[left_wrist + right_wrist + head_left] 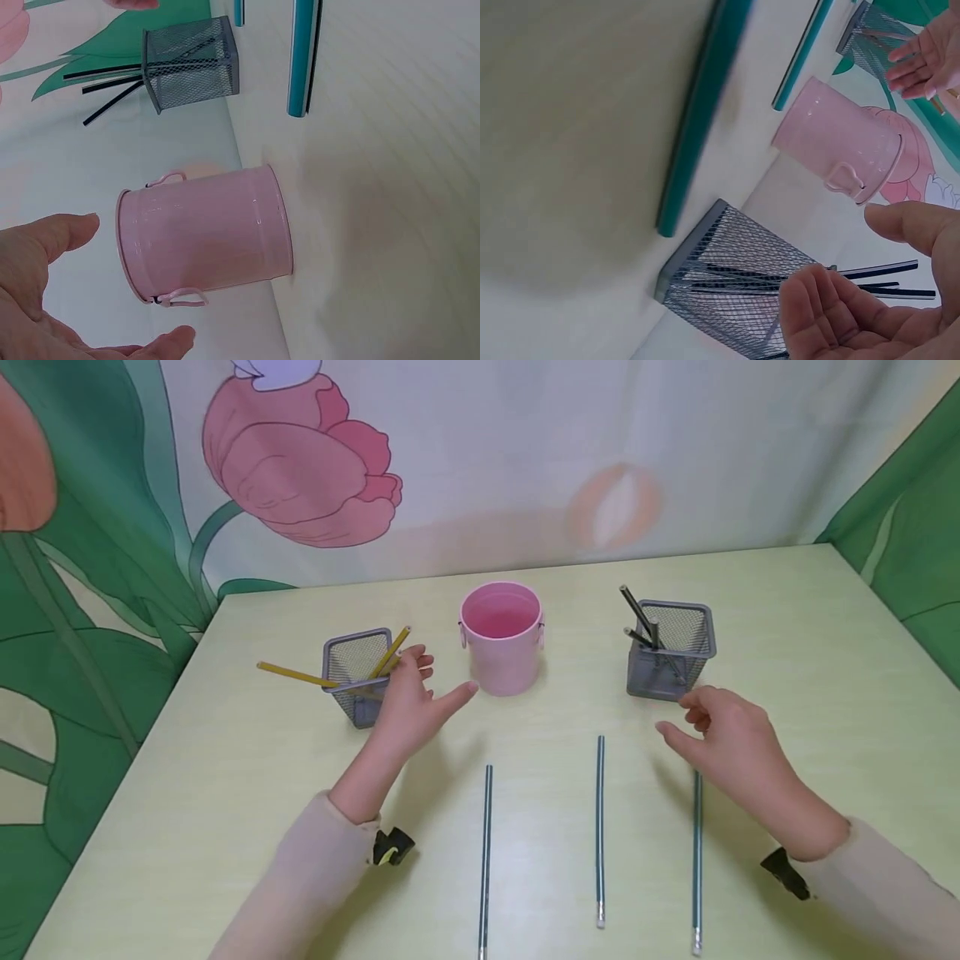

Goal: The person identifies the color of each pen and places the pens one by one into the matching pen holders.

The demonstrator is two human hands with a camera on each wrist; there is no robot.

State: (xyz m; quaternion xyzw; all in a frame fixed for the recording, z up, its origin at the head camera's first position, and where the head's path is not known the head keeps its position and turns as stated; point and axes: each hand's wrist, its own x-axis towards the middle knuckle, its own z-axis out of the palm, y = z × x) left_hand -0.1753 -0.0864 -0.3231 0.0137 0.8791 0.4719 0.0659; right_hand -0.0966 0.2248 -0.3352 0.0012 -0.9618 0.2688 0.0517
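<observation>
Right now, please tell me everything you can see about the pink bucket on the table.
The pink bucket is a small round pail that looks like painted metal, with a rolled rim and a small ear on each side. It stands upright and appears empty, at the middle of the table, between two mesh holders. Nothing touches it; the left hand is open just beside it.

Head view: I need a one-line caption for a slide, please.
Two open hands, left hand and right hand, hover over a table with a pink cup, two mesh holders and three green pencils.
</observation>
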